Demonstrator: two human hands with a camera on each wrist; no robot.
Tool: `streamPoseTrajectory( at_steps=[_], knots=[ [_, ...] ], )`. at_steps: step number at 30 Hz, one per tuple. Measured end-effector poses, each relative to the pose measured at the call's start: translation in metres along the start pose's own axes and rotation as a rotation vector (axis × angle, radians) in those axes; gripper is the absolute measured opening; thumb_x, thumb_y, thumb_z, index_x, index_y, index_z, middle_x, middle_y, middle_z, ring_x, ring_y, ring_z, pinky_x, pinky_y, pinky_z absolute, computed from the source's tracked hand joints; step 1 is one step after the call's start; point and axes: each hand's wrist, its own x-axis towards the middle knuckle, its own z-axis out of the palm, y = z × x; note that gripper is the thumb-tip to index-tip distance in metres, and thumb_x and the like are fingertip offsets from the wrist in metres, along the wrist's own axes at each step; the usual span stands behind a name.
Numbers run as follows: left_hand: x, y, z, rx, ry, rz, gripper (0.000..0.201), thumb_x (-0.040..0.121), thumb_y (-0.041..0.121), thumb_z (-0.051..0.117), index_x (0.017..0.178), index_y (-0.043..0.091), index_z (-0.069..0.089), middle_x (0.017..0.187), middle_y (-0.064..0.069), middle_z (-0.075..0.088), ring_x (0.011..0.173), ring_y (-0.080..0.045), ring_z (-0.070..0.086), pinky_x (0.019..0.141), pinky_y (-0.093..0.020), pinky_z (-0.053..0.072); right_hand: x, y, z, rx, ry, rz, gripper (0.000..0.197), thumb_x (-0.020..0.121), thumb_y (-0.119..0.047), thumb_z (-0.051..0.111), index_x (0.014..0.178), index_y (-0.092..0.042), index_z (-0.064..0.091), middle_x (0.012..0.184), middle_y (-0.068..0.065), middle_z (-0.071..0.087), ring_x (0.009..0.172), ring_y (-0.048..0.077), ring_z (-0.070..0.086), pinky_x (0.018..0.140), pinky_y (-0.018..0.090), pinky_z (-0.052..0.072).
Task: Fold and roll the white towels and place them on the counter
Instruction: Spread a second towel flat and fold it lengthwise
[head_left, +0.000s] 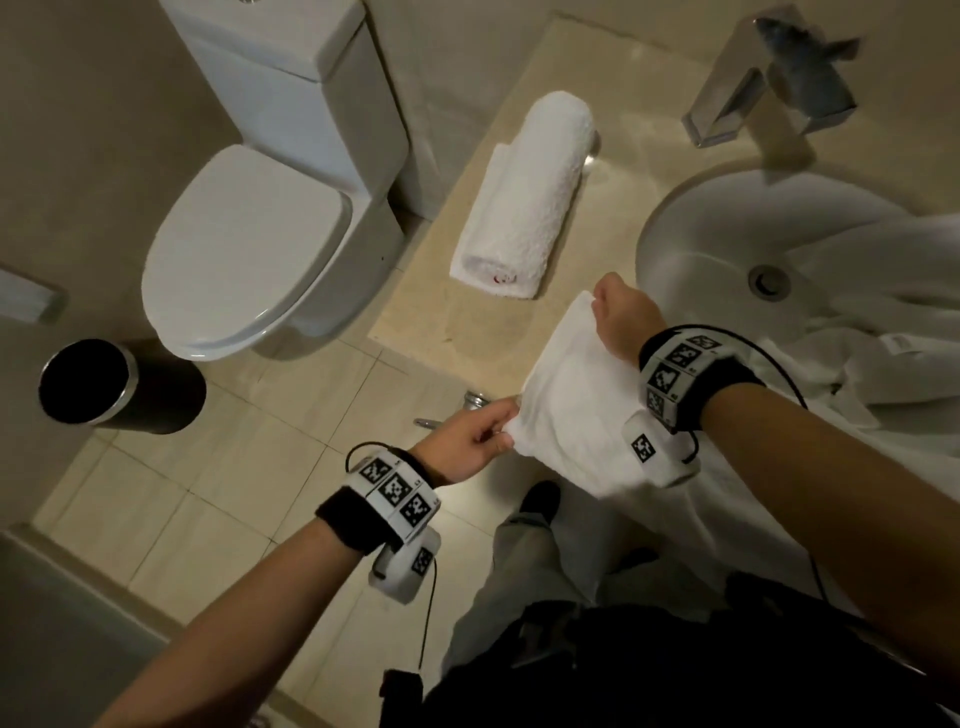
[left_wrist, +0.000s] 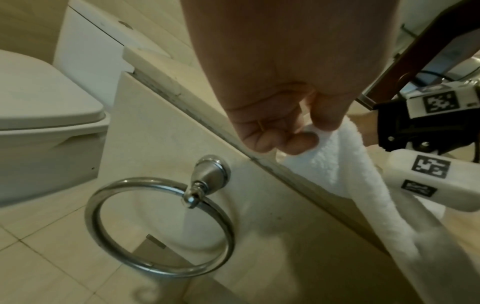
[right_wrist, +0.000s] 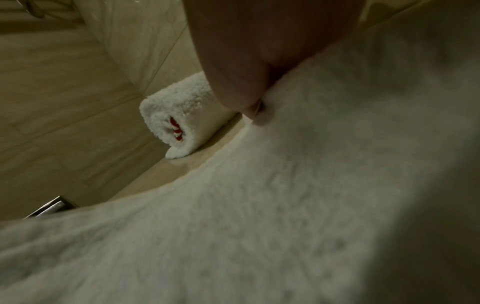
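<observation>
Head view: left hand (head_left: 470, 441) and right hand (head_left: 621, 317) each pinch a corner of the white towel (head_left: 576, 395), stretched at the surface (head_left: 613, 171) edge; rolled towel (head_left: 524, 197) lies beyond.
Left wrist view: fingers (left_wrist: 298, 142) curled, pinching towel corner above towel ring (left_wrist: 158, 224).
Right wrist view: thumb clamps towel edge; rolled towel rests on surface.
</observation>
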Motion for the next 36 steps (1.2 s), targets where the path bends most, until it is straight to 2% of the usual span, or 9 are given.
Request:
streamPoseTrajectory(
  at_steps=[3,6,11,14,18,22,28,31,36],
  knots=[
    [-0.005,0.001,0.003,0.103,-0.021,-0.095,0.018,0.098,0.01,0.042,0.103,0.026,0.036,0.067,0.014,0.047,0.057,0.002,0.05,0.057,-0.01,0.039,-0.003,0.001,0.001,0.063,0.053,-0.016,0.022,0.095,-0.006,0.041,0.11,0.007,0.05,0.108,0.031,0.057,0.1,0.04,0.054,0.08,0.039,0.036],
    [-0.01,-0.004,0.007,0.088,0.008,-0.175,0.006,0.098,0.012,0.041,0.097,0.017,0.039,0.065,0.005,0.047,0.055,-0.012,0.049,0.056,-0.022,0.04,-0.009,0.004,0.005,0.124,0.108,-0.022,0.019,0.092,-0.002,0.043,0.102,0.011,0.053,0.104,0.032,0.056,0.098,0.04,0.052,0.08,0.039,0.033],
    [-0.007,-0.006,0.013,0.107,0.091,-0.16,0.011,0.098,0.012,0.041,0.105,0.008,0.049,0.089,-0.009,0.058,0.085,-0.023,0.054,0.076,-0.034,0.043,-0.015,0.006,0.005,0.25,0.18,0.036,0.04,0.081,-0.023,0.036,0.094,0.01,0.056,0.102,0.029,0.056,0.095,0.038,0.052,0.079,0.037,0.034],
    [-0.007,-0.008,0.016,0.291,0.098,-0.162,0.023,0.099,0.019,0.04,0.107,0.002,0.054,0.092,-0.015,0.063,0.083,-0.028,0.058,0.072,-0.035,0.044,-0.016,0.011,0.004,0.213,0.172,0.08,0.024,0.089,-0.014,0.047,0.095,0.005,0.059,0.101,0.025,0.06,0.096,0.037,0.054,0.08,0.037,0.039],
    [-0.014,-0.022,0.015,0.284,0.083,-0.187,0.019,0.096,0.021,0.047,0.088,0.006,0.055,0.071,-0.001,0.053,0.057,-0.008,0.045,0.06,-0.026,0.032,-0.018,0.011,0.005,0.28,0.178,0.027,0.029,0.08,-0.027,0.052,0.088,-0.003,0.065,0.079,0.011,0.058,0.078,0.027,0.052,0.074,0.034,0.043],
    [-0.019,-0.032,0.015,0.128,0.079,-0.24,0.019,0.095,0.018,0.049,0.099,0.005,0.062,0.087,-0.005,0.063,0.046,0.002,0.049,0.057,-0.019,0.04,-0.016,0.0,0.012,0.342,0.175,-0.057,0.018,0.086,-0.018,0.06,0.091,-0.002,0.067,0.076,0.003,0.055,0.076,0.016,0.05,0.069,0.023,0.036],
    [-0.02,-0.035,0.015,-0.006,0.11,-0.38,0.029,0.094,0.022,0.052,0.077,-0.001,0.053,0.065,-0.001,0.051,0.039,0.001,0.049,0.055,-0.017,0.041,-0.003,-0.009,0.016,0.091,0.088,-0.058,0.02,0.094,-0.026,0.05,0.1,-0.009,0.059,0.088,0.013,0.062,0.087,0.032,0.057,0.07,0.033,0.04],
    [-0.017,-0.035,0.013,0.008,0.138,-0.445,0.03,0.094,0.023,0.051,0.067,0.011,0.05,0.053,0.0,0.048,0.035,0.002,0.046,0.054,-0.021,0.039,0.002,-0.014,0.014,-0.09,0.048,-0.078,0.021,0.097,-0.031,0.042,0.101,-0.013,0.051,0.093,0.015,0.062,0.086,0.034,0.057,0.067,0.032,0.035],
    [-0.003,-0.008,0.008,0.3,0.259,-0.387,0.016,0.089,0.017,0.051,0.103,0.009,0.053,0.095,-0.005,0.058,0.085,-0.02,0.057,0.076,-0.032,0.047,0.007,-0.029,0.012,-0.19,-0.024,0.061,0.029,0.098,-0.034,0.036,0.112,-0.01,0.044,0.11,0.018,0.06,0.102,0.036,0.058,0.08,0.038,0.04]
  ],
)
